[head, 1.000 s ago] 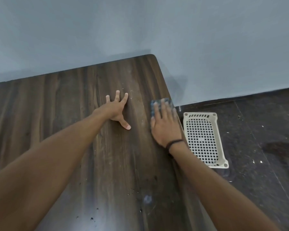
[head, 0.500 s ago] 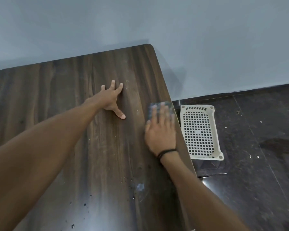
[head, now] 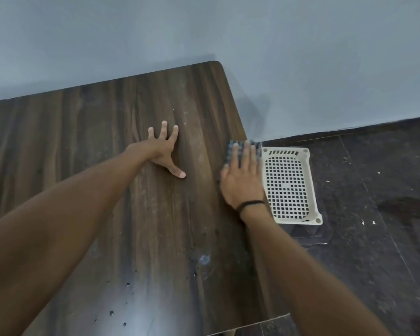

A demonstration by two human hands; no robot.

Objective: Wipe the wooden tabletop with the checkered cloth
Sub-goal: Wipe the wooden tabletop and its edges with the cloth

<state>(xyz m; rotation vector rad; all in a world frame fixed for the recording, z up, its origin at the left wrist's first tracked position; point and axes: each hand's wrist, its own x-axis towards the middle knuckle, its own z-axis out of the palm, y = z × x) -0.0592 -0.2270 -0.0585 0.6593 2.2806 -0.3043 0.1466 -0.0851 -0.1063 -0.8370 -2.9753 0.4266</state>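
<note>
A matte grey-blue wall fills the upper half of the frame. Below it, the dark wooden tabletop, streaked with lengthwise grain and rounded at its far corner, runs from the left edge to lower centre. Dark stone floor tiles, speckled with pale bits, take up the lower right. On the floor, just beside the table's right edge, lies a cream plastic basket, rectangular with a grid of square holes. The left hand, at centre, lies palm-down on the wood with fingers splayed wide and thumb stretched aside, holding nothing. The right hand presses straight, close-set fingers flat onto the checkered cloth, a small blue-and-dark folded pad at the tabletop's right edge, right of centre; only its far end and left side show past the fingertips. A thin black wristband circles the right wrist. Tiny droplets dot the glossy wood at lower centre.
</note>
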